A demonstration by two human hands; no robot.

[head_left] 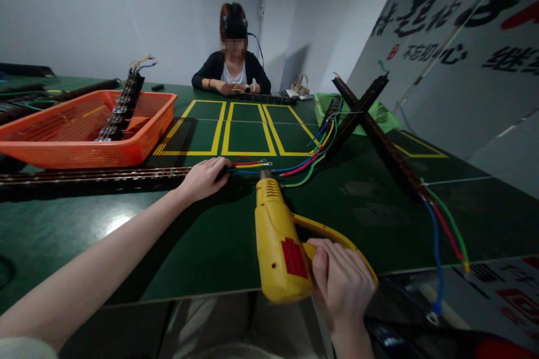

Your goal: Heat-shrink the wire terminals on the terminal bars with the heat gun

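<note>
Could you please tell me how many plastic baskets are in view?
2. The orange basket stands at the left of the green table, and the green basket is at the right, partly hidden behind crossed dark strips.

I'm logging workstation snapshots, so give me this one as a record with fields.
Left hand: on the wired end of a dark strip
Right hand: gripping a yellow heat gun
Nozzle: toward the colored wires
Left side: orange basket, slatted strip propped inside
Right side: two crossed strips by a green basket
Opposite: co-worker, hands by another strip
</note>
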